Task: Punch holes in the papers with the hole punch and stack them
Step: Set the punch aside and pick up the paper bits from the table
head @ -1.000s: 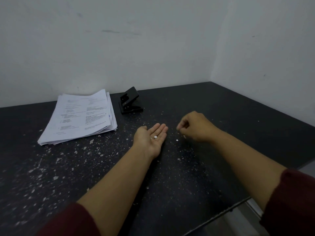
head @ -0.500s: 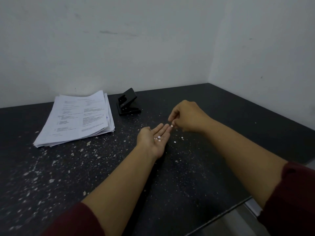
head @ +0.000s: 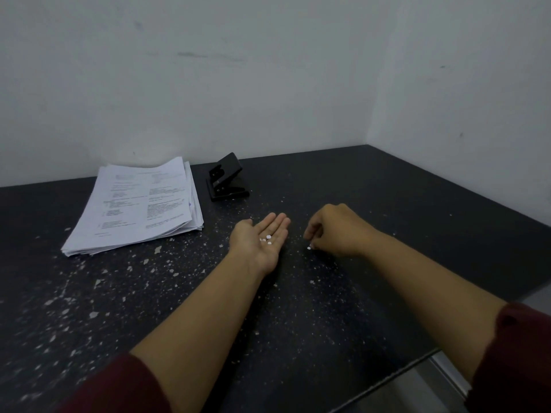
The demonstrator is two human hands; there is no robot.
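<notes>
a single head-worn view looks forward and down over a dark speckled table (head: pixel 387 204) into a corner where two pale walls (head: pixel 268 84) meet. the lens is wide (edges bow slightly); both forearms reach in from the bottom edge, near the camera, with the table's far edge well beyond.

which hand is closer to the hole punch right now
Left. The left hand lies palm up just in front of the hole punch; the right hand is farther off to its right.
</notes>
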